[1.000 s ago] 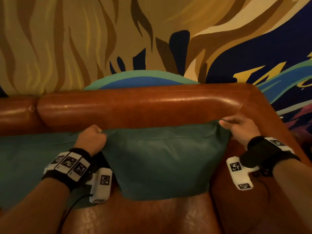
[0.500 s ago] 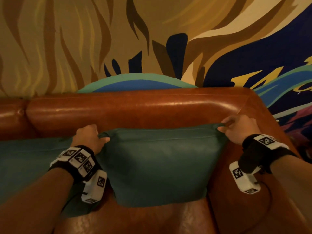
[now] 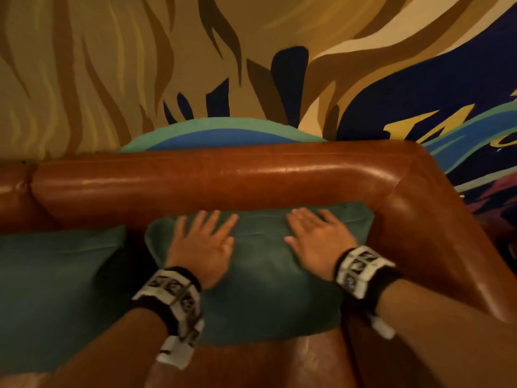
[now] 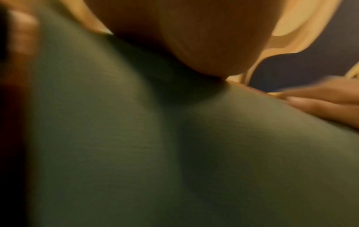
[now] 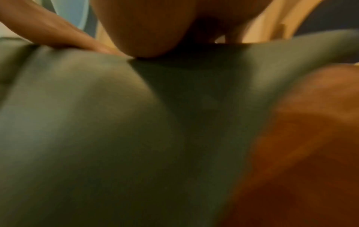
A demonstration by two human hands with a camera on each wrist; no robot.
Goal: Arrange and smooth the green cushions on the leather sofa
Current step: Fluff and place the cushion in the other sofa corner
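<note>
A green cushion leans in the right corner of the brown leather sofa, against the backrest and right arm. My left hand lies flat on its upper left part with fingers spread. My right hand lies flat on its upper right part, fingers straight. A second green cushion rests to the left on the seat. Both wrist views are blurred: each shows green cushion fabric under the palm.
The sofa's right arm rises beside the cushion. A painted mural wall stands right behind the backrest. Brown seat leather shows in front of the cushion.
Both hands let go of the cushion's top corners and moved inward; they now lie flat on its front. The cushion sits lower, tucked under the backrest roll.
</note>
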